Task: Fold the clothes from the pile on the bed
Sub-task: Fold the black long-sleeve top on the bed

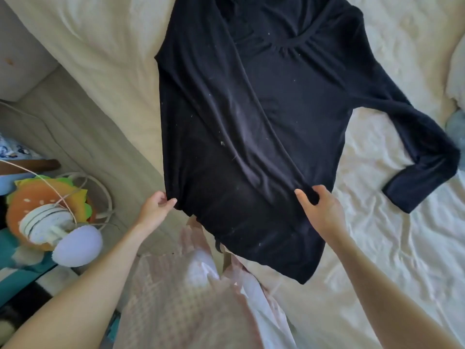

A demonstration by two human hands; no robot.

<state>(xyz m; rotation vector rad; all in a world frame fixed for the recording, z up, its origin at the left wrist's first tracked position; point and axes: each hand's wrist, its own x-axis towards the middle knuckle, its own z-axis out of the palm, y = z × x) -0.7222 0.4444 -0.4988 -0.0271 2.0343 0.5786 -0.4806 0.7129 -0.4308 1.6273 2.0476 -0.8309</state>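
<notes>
A black long-sleeved top (251, 117) lies spread on the cream bed sheet (377, 222), its hem towards me and hanging over the bed's edge. One sleeve (425, 157) stretches out to the right and bends back at the cuff. My left hand (157, 206) pinches the top's left edge near the hem. On the right side of the lower part, my right hand (318, 206) grips a fold of the fabric between thumb and fingers. The pile of clothes is out of view.
The bed's padded side (83, 137) runs diagonally at the left. On the floor beside it lie a burger-shaped plush (42, 195), a white and lilac lamp with cords (75, 243) and a teal item. A whitish fluffy thing (456, 71) sits at the right edge.
</notes>
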